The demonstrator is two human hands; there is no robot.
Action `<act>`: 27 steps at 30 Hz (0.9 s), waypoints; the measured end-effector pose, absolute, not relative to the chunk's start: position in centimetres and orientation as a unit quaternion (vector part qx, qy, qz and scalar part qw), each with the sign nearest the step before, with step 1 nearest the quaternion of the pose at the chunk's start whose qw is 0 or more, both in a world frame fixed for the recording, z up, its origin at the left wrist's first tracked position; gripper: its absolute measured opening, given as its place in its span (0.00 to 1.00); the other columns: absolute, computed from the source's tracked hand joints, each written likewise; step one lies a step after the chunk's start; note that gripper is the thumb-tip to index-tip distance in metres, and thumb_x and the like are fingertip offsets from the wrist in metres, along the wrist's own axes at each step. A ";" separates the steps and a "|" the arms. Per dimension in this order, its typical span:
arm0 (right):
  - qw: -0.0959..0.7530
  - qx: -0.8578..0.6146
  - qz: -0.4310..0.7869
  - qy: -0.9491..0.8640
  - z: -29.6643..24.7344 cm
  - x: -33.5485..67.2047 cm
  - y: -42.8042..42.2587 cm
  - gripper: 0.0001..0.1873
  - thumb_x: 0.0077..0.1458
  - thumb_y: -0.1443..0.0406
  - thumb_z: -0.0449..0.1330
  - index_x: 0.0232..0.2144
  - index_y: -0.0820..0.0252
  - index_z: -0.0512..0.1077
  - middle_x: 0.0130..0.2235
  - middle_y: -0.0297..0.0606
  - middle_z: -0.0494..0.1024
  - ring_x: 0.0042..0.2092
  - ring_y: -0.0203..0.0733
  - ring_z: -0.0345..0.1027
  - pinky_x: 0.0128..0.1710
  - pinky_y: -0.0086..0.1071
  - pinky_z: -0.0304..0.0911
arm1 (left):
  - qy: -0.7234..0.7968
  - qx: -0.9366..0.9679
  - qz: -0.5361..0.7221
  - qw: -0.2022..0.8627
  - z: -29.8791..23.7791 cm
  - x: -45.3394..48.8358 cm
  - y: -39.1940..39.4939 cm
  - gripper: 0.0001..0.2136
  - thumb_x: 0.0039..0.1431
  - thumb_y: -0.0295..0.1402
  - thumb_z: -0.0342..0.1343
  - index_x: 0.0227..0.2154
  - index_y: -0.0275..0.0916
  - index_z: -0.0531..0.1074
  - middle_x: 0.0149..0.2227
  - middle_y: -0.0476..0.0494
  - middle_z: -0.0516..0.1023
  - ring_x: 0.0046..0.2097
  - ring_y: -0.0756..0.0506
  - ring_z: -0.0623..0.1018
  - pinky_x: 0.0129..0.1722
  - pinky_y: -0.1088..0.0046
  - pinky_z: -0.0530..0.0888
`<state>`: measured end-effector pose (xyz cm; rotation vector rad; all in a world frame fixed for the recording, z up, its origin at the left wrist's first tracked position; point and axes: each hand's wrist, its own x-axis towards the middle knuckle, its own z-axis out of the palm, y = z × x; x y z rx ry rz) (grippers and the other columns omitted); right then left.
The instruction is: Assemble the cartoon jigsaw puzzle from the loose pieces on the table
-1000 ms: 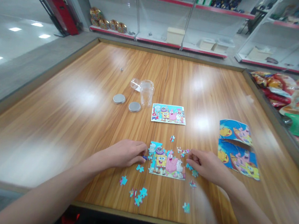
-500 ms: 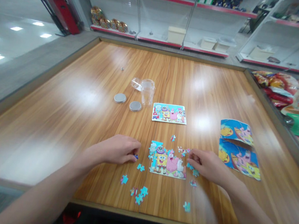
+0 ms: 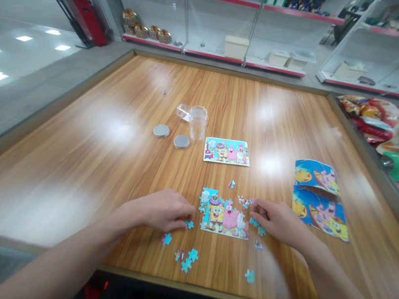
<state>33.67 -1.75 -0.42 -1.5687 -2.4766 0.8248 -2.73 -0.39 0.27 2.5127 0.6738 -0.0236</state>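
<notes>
A partly assembled cartoon jigsaw [image 3: 224, 218] lies on the wooden table [image 3: 108, 156] in front of me. My left hand [image 3: 163, 211] is curled just left of it, fingertips pinched on a loose cyan piece [image 3: 189, 224]. My right hand [image 3: 278, 224] rests at the jigsaw's right edge with fingers bent, tips beside a small cluster of loose pieces [image 3: 244, 202]; what it holds, if anything, is hidden. More loose pieces [image 3: 186, 260] lie near the front edge, one [image 3: 248, 276] further right, one [image 3: 231, 184] above the jigsaw.
A small reference picture [image 3: 227, 151] lies beyond the jigsaw. A clear plastic jar [image 3: 197, 123] and two round metal lids [image 3: 181, 141] stand to its left. Two printed cartoon sheets [image 3: 320, 210] lie right. Snack bags [image 3: 393, 128] pile along the right rim; store shelves stand behind.
My left hand drew back from the jigsaw's left edge with a small blue piece, then moved down-right onto the loose cyan piece. My right hand has hardly moved.
</notes>
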 end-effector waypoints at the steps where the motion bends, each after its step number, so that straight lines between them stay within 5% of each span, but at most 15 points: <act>1: 0.048 -0.515 0.270 -0.812 -0.4 33.7 -1.7 0.06 0.62 0.63 0.56 0.34 0.57 0.72 0.24 0.30 0.73 0.26 0.36 0.66 0.26 0.30 0.51 | 0.252 0.931 -0.007 0.264 0.2 -2.7 -0.4 0.04 0.63 0.35 0.59 0.36 0.41 0.75 0.31 0.48 0.80 0.33 0.47 0.80 0.30 0.73 0.69; 20: 0.069 -0.527 0.269 -0.804 -0.5 34.3 -1.6 0.11 0.65 0.58 0.55 0.35 0.56 0.73 0.24 0.31 0.73 0.26 0.37 0.66 0.27 0.30 0.54 | 0.332 0.919 0.002 0.214 -0.6 -3.0 0.3 0.10 0.66 0.39 0.57 0.33 0.38 0.71 0.31 0.45 0.78 0.31 0.46 0.77 0.29 0.73 0.65; 27: 0.124 -0.558 0.237 -0.786 0.6 35.8 -1.2 0.12 0.64 0.56 0.55 0.35 0.56 0.73 0.24 0.32 0.73 0.26 0.37 0.66 0.28 0.30 0.57 | 0.322 0.920 -0.013 0.223 0.0 -3.4 0.5 0.10 0.64 0.40 0.60 0.42 0.39 0.72 0.35 0.45 0.80 0.33 0.45 0.79 0.30 0.72 0.67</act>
